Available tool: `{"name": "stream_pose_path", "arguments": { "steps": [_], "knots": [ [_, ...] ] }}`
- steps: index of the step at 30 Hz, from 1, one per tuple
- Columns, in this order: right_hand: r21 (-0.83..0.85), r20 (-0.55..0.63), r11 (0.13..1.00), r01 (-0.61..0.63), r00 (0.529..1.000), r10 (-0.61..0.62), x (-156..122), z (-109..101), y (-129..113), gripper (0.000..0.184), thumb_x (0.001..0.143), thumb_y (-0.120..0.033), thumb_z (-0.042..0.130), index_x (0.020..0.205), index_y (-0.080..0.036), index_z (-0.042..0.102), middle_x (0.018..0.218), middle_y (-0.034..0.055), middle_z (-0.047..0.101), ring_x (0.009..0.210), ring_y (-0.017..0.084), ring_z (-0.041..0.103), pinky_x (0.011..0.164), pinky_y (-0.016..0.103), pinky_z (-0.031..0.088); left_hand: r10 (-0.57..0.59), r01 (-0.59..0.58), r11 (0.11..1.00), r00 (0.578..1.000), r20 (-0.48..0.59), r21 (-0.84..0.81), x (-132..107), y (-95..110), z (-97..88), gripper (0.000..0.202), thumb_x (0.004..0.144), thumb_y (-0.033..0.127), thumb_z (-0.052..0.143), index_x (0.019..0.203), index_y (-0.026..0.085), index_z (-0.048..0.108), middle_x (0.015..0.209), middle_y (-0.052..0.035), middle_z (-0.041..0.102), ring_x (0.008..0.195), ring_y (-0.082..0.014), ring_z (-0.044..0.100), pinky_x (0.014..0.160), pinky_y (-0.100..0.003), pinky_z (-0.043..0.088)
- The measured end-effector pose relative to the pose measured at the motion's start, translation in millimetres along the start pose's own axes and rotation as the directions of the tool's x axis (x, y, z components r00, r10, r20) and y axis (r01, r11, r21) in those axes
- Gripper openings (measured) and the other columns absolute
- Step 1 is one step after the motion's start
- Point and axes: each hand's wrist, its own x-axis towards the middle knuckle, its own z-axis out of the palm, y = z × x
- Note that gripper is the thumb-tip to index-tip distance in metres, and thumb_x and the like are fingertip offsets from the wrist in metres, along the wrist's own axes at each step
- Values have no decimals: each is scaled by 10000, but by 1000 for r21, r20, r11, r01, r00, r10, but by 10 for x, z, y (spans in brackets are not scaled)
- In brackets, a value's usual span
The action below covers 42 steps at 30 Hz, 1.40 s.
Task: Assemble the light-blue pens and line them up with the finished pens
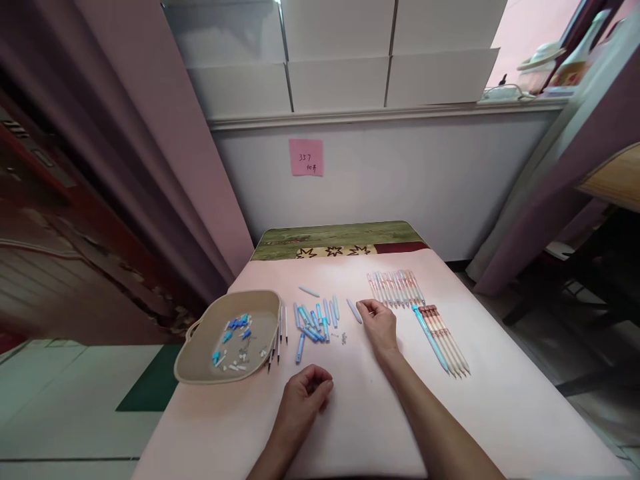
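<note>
On the worktop (367, 427), a slim barrel (355, 311) just left of the right hand (379, 327)
Its far end slants left; the left hand (306, 398) is farther; both curl, any pinch I cannot tell.

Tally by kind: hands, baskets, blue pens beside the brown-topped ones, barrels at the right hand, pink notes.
Hands: 2 (left hand, right hand)
Basket: 1
Blue pen beside brown-topped pens: 1
Barrel at right hand: 1
Pink note: 1
Total: 6
</note>
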Motion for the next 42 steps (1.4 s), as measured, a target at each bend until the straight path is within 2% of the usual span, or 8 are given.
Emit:
{"name": "stream_pose_path", "arguments": {
  "steps": [5, 9, 14, 21, 28, 34, 39, 42],
  "knots": [
    [77, -87, 997, -19, 996, 25, 39, 103, 265, 415, 783, -529, 540, 789, -148, 706, 663, 38, 669, 585, 164, 548, 605, 262, 435, 11, -7, 1000, 989, -146, 25, 29, 19, -85, 213, 683, 370, 671, 712, 168, 610, 609, 27, 546, 461, -92, 438, 446, -211, 345],
    [45, -80, 999, -15, 997, 19, 25, 33, 300, 409, 783, -530, 556, 797, -153, 714, 663, 40, 675, 597, 171, 558, 621, 268, 433, 176, -106, 959, 950, -258, 262, 212, 183, -147, 168, 732, 345, 624, 730, 178, 620, 662, 8, 577, 569, -128, 490, 549, -229, 382],
    [14, -43, 1000, -11, 999, 11, 24, 59, 268, 401, 783, -533, 558, 782, -164, 715, 626, 28, 661, 566, 172, 541, 610, 273, 423, 339, -128, 714, 923, -179, 688, 505, 408, -18, 125, 798, 234, 532, 743, 186, 632, 797, -32, 613, 680, -156, 551, 664, -265, 394],
    [50, -10, 999, 8, 1000, -7, 25, 49, 246, 361, 795, -497, 563, 793, -167, 710, 663, 26, 671, 576, 161, 549, 610, 261, 425, 195, 139, 407, 953, -234, 903, 800, 447, 203, 207, 840, 305, 500, 809, 169, 654, 913, -108, 659, 837, -245, 626, 683, -315, 375],
    [209, 114, 977, -46, 993, 22, -10, 34, 125, 350, 757, -511, 630, 758, -167, 697, 616, 21, 625, 530, 143, 501, 540, 258, 412, 146, 231, 465, 932, -331, 855, 759, 582, 184, 241, 832, 343, 518, 716, 178, 650, 816, -84, 691, 802, -230, 638, 621, -292, 361],
    [458, 560, 818, -348, 828, 39, -160, 69, -28, 361, 696, -486, 730, 868, -170, 704, 651, 0, 631, 468, 93, 464, 435, 217, 356, 390, -11, 480, 899, -202, 877, 480, 507, 382, 154, 859, 299, 524, 805, 195, 624, 848, -43, 660, 746, -170, 620, 634, -258, 385],
    [494, 568, 790, -363, 823, 23, -192, 84, 10, 324, 716, -475, 733, 782, -161, 685, 547, -21, 583, 483, 97, 496, 459, 205, 392, 463, -125, 478, 877, -128, 869, 374, 393, 458, 97, 864, 240, 525, 843, 191, 606, 853, -43, 643, 704, -159, 609, 613, -248, 404],
    [566, 530, 717, -408, 846, 63, -163, 55, 36, 332, 759, -501, 691, 814, -177, 646, 661, 6, 648, 512, 97, 537, 458, 192, 427, 518, -244, 540, 851, -90, 805, 278, 479, 298, 110, 860, 285, 549, 879, 194, 607, 841, -31, 631, 698, -149, 594, 643, -247, 428]
  ]
}}
